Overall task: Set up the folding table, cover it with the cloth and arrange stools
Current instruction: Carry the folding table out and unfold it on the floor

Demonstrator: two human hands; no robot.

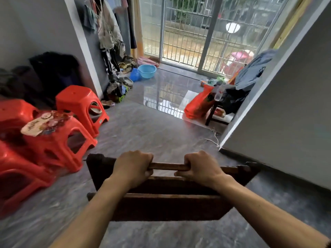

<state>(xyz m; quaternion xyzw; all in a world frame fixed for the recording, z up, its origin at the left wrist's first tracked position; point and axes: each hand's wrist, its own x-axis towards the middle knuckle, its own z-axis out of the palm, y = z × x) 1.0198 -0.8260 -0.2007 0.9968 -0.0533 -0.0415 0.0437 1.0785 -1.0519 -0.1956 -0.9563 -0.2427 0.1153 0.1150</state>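
Both hands, left hand and right hand, grip (apparently) folded table's bar.

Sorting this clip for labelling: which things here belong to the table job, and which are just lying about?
Job: folding table frame, gripped by left hand and right hand; red stools.
Lying about: blue basin, orange bag, hanging clothes.

Left hand and right hand bare, forearms unsleeved.
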